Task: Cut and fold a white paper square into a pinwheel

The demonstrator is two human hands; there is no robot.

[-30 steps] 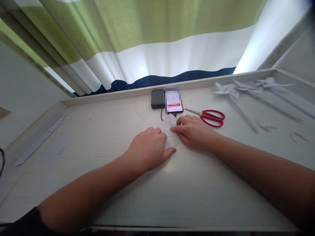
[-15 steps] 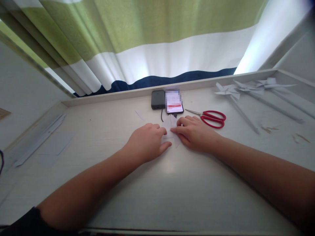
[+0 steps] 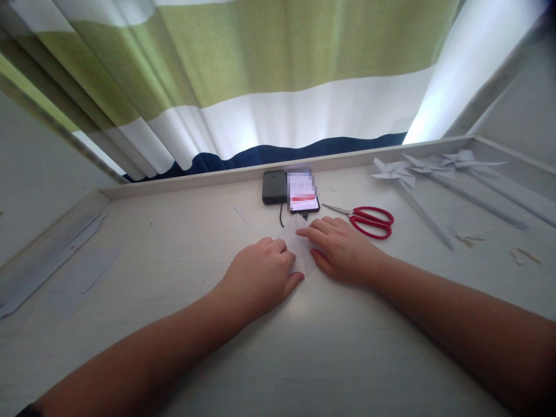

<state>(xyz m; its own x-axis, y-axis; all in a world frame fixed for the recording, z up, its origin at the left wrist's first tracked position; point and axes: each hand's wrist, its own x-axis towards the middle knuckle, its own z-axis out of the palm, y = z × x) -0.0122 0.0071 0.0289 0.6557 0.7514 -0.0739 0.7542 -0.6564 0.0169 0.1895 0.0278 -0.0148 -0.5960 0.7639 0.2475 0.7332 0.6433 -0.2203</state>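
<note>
A small piece of white folded paper [image 3: 299, 250] lies on the white desk between my hands, its creased top pointing toward the phone. My left hand [image 3: 264, 275] holds its left side down with curled fingers, the thumb resting at the lower edge. From the right, my right hand [image 3: 336, 246] grips the paper, index fingertip pressed on its upper part and thumb lower at the right edge. Fingers cover both sides of the paper. Just beyond my right hand lie red-handled scissors [image 3: 369, 220], blades pointing left.
A phone [image 3: 303, 191] with a lit screen and a dark power bank [image 3: 274, 187] sit against the back ledge. Paper pinwheels [image 3: 394, 172] on rolled sticks lie at right, near small scraps [image 3: 469, 238]. Long folded paper [image 3: 56, 263] and a flat sheet [image 3: 87, 272] are at left.
The whole view has shifted, so the desk appears lower. My right index finger has straightened and moved up the paper, and the gap to its thumb is wider.
</note>
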